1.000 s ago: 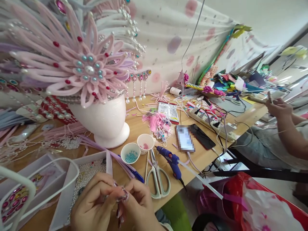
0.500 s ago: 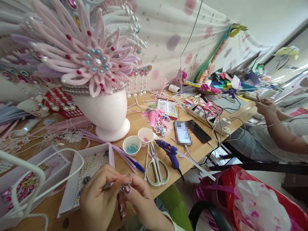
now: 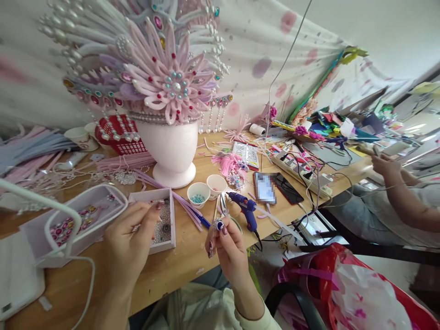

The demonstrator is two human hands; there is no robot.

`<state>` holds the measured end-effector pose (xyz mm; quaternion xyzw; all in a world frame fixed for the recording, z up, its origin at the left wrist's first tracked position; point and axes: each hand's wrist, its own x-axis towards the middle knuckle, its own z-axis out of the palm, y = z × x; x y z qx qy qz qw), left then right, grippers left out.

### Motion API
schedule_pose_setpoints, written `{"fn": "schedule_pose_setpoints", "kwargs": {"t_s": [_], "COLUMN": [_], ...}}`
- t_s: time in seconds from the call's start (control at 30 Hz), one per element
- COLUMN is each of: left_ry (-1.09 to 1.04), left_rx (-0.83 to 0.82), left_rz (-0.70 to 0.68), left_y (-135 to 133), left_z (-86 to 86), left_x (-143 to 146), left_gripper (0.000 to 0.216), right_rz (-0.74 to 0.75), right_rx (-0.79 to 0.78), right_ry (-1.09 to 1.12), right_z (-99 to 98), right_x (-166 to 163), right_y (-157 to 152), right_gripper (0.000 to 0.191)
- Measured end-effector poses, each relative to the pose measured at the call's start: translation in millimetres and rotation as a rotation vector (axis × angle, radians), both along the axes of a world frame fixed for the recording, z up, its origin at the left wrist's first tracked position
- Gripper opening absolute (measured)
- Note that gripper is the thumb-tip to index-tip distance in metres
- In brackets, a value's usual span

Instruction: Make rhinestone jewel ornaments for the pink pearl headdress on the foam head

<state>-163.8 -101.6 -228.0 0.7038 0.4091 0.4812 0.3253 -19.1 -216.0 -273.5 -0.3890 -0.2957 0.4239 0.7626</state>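
My right hand [image 3: 231, 256] pinches a small ornament [image 3: 219, 225] with a dark blue stone and a sparkling rim between thumb and fingertips. It is in front of the scissors [image 3: 224, 206], hiding most of their handles. Above the near-left side of a white box of beads [image 3: 173, 224] is my left hand [image 3: 129, 243], thumb and fingers pressed together; whatever they hold, if anything, is too small to make out. Beyond the hands stand two paper cups, one with turquoise beads [image 3: 198, 199] and one with a few pink beads [image 3: 216, 183]. A blue glue gun [image 3: 244, 207] lies right of the scissors.
A white foam head [image 3: 168, 146] wears a large pink flower headdress [image 3: 175, 87]. At left, a tray of gems [image 3: 110, 192] sits behind a white lamp arm [image 3: 74, 215]. Phones [image 3: 265, 188] and a power strip [image 3: 302, 174] lie right. Another person's hand [image 3: 387, 162] is far right.
My hands have come apart: the left moved left to the bead box, the right moved right with the ornament. The view shifted, showing more of the table's left side.
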Motion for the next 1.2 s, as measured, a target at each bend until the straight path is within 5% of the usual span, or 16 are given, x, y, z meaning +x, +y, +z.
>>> {"fn": "schedule_pose_setpoints", "kwargs": {"t_s": [0.17, 0.33, 0.5, 0.63, 0.7, 0.83, 0.97, 1.2], "left_ry": [0.044, -0.231, -0.558, -0.700, -0.719, -0.731, -0.667, -0.438], "left_rx": [0.054, -0.460, -0.963, -1.059, -1.046, -1.025, -1.053, -1.050], "left_rz": [-0.172, -0.509, -0.465, -0.420, -0.428, -0.448, -0.518, -0.573], "left_y": [-11.9, -39.0, -45.3, -38.3, -36.4, -36.3, -38.1, -44.3], "left_z": [0.9, 5.6, 1.5, 0.0, -0.7, -3.9, -7.9, -18.8], "left_x": [5.7, 20.8, 31.5, 35.4, 37.7, 41.7, 40.7, 43.2], "left_gripper": [0.013, 0.021, 0.036, 0.041, 0.039, 0.036, 0.035, 0.041], "right_rz": [-0.065, -0.102, -0.104, -0.061, -0.138, -0.555, -0.851, -0.660], "right_rx": [0.030, 0.009, -0.139, -0.368, -0.526, -0.694, -0.664, -0.620], "right_ry": [-0.122, -0.362, -0.735, -0.905, -0.899, -0.928, -1.104, -1.333], "right_z": [1.9, 8.7, 22.3, 15.6, 6.4, -3.5, -6.0, -32.6], "right_x": [-4.4, -13.6, 0.6, 41.4, 64.1, 104.1, 146.8, 211.2], "right_y": [-7.6, -9.5, -30.5, -82.2, -110.8, -141.9, -119.5, -36.6], "right_gripper": [0.032, 0.023, 0.030, 0.039, 0.048, 0.054, 0.046, 0.050]}}
